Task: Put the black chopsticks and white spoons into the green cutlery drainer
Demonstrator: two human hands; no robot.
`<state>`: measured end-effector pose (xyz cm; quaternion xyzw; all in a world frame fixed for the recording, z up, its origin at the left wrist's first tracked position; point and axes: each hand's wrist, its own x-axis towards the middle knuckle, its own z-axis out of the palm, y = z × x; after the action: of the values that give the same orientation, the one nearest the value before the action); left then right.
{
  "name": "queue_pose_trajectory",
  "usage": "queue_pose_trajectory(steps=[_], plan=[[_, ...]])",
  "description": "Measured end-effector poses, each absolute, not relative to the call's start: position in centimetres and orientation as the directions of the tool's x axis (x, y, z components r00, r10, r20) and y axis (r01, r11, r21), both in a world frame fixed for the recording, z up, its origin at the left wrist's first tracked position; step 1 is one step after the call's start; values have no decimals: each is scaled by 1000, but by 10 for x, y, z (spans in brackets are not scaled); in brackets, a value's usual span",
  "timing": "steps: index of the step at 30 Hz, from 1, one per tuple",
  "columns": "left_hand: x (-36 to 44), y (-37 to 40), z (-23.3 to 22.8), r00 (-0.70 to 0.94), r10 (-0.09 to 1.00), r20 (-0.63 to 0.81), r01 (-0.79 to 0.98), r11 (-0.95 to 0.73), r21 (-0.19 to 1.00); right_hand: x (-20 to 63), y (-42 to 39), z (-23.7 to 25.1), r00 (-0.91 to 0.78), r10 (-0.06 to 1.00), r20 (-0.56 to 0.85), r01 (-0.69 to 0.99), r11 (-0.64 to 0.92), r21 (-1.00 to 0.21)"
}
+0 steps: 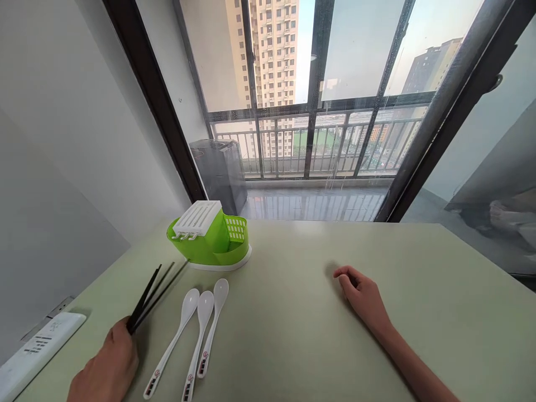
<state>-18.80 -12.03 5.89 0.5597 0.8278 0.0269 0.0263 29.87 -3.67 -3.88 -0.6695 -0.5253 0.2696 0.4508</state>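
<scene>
At the lower left, my left hand (109, 360) is closed around several dark chopsticks (144, 306). Their tips fan apart and point up toward a green utensil caddy (201, 249), which has a slotted white top and a white base. Three white spoons lie on the table to the right of that hand: a left spoon (172, 341), a middle spoon (198, 346) and a right spoon (214, 326), bowls away from me. On the right side, my right hand (363, 293) rests on the tabletop with its fingers loosely curled and nothing visible in them.
The pale green table (285, 324) reaches to a glass door with dark frames. A long white box-like object (42, 346) with printed markings lies at the left edge, by a power strip (61, 306). A wall rises along the left; a balcony lies behind the glass.
</scene>
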Motion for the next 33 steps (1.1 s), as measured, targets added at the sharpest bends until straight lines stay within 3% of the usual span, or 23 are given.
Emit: queue_pose_trajectory(steps=[6,11,14,17,21,23,27,33], plan=[[-145,-120,74,-437,894,97,841,368,395,299,-36,-40,299,947,117,467,-39,-883],[-77,-125,76,-307,949,71,807,221,548,298,-35,-39,298,947,121,466,-33,-884],[-44,-129,67,-183,983,-3,816,154,557,298,-35,-38,294,949,117,463,-34,-886],[-15,-130,58,-52,991,-120,880,102,463,298,-35,-38,291,950,116,466,-35,-884],[16,-130,45,79,944,-320,975,-6,221,297,-34,-38,287,949,130,479,-25,-877],[27,-131,36,86,933,-349,992,-46,119,296,-33,-39,283,949,137,487,-20,-873],[41,-138,15,110,956,-271,992,-122,-28,295,-32,-39,272,952,138,502,-18,-864],[54,-148,-14,180,984,-3,969,-178,-171,294,-32,-40,233,963,135,539,-12,-843]])
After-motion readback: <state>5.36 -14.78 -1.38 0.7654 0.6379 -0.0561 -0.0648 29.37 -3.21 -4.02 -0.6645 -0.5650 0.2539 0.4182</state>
